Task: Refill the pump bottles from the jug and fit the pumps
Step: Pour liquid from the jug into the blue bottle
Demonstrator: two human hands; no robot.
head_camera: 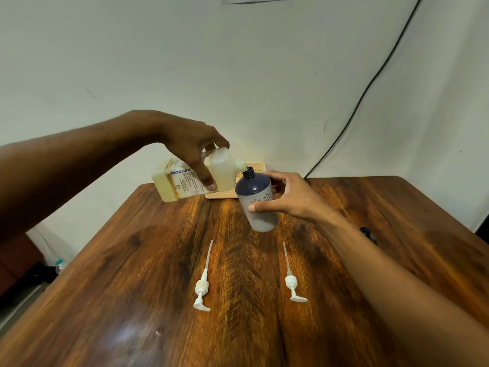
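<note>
My left hand (193, 149) grips a pale, translucent jug (222, 170) with a BIOCHEK label, tipped on its side above the table's far end. Its spout meets the open neck of a pump bottle (255, 198), dark blue on top and frosted white below. My right hand (285, 196) holds that bottle around its middle, lifted and tilted toward the jug. Two white pumps lie flat on the wooden table (132, 274): one pump (203, 286) left of centre and the other pump (291, 280) right of centre, tubes pointing away from me.
A beige perforated tray (227, 194) lies at the table's far edge behind the jug. A small black object (367, 233) sits beside my right forearm. A black cable (370, 83) runs down the white wall. Floor clutter shows past the table's left edge.
</note>
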